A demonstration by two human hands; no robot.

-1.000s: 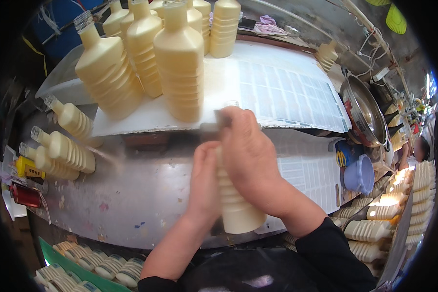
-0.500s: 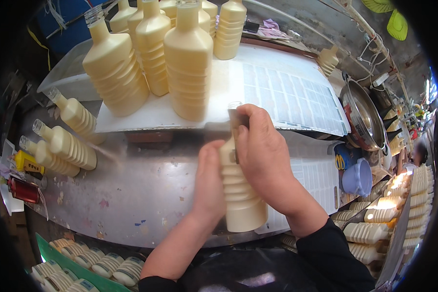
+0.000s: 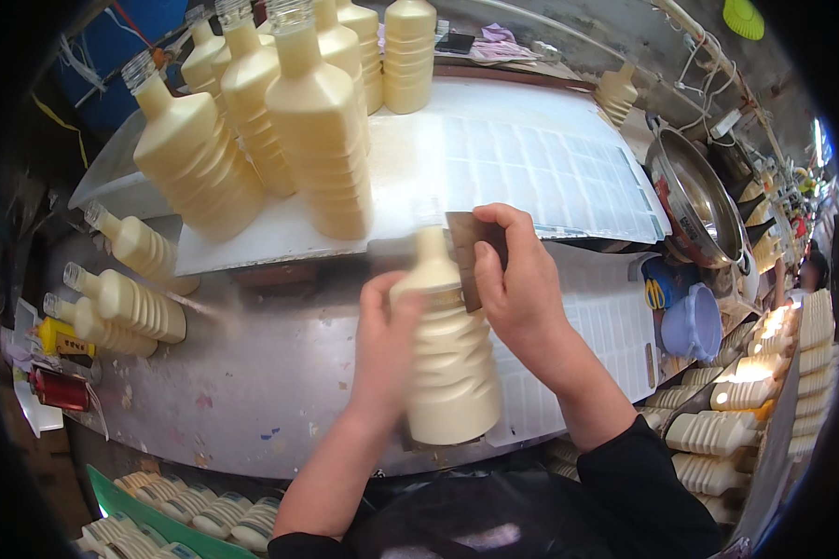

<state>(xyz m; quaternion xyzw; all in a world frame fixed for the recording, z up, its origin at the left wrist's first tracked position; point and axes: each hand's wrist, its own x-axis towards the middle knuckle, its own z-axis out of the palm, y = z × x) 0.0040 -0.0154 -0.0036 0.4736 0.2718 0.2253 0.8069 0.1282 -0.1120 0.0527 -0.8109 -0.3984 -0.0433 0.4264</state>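
Observation:
A cream-coloured ribbed bottle (image 3: 449, 391) with a clear threaded neck stands upright before me at the metal table's near edge. My left hand (image 3: 385, 349), slightly blurred, is closed round the bottle's left side near the shoulder. On the other side, my right hand (image 3: 515, 270) pinches a thin dark brown flat rectangular piece (image 3: 466, 259) between thumb and fingers. The piece's lower end is beside the bottle's shoulder; whether it touches is hard to tell. A narrow printed-looking band (image 3: 443, 296) runs across the bottle just below the shoulder.
Several like bottles (image 3: 322, 140) stand on a raised white board (image 3: 405, 154); others lie left (image 3: 140, 303). Translucent label-like sheets (image 3: 541, 172) cover the board's right. Beyond are a steel basin (image 3: 694, 205) and lavender bucket (image 3: 692, 324). A green crate (image 3: 158, 512) holds bottles lower left.
The bottle has turned, with a broader side facing me. My right hand has drawn the brown piece off its front to the right. The whole view has shifted slightly.

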